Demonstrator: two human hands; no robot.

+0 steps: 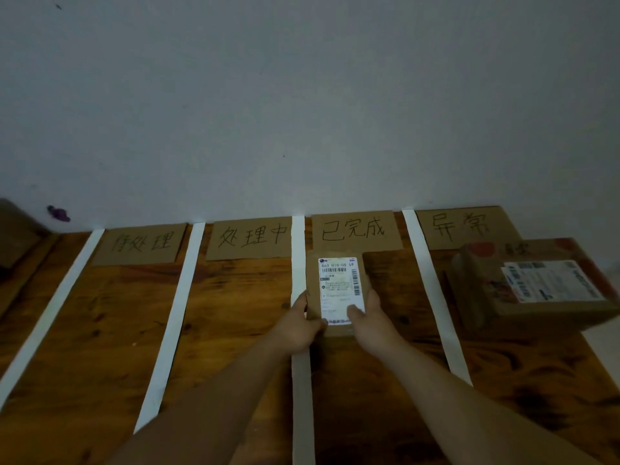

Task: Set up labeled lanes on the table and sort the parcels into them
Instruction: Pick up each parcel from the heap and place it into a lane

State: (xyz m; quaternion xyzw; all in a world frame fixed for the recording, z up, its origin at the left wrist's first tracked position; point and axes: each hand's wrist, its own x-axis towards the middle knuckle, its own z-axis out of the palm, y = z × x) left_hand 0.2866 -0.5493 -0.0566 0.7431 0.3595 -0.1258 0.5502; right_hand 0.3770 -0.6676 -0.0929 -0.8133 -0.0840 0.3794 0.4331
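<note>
A small brown parcel with a white shipping label sits at the left side of the third lane, just below the cardboard sign with handwritten characters. My left hand grips its near left edge. My right hand grips its near right edge, thumb on the label. A larger brown parcel with a white label lies in the fourth lane under its cardboard sign. Two more cardboard signs head the first and second lanes.
White tape strips split the wooden table into lanes. A grey wall stands right behind the signs. A dark object sits at the far left edge.
</note>
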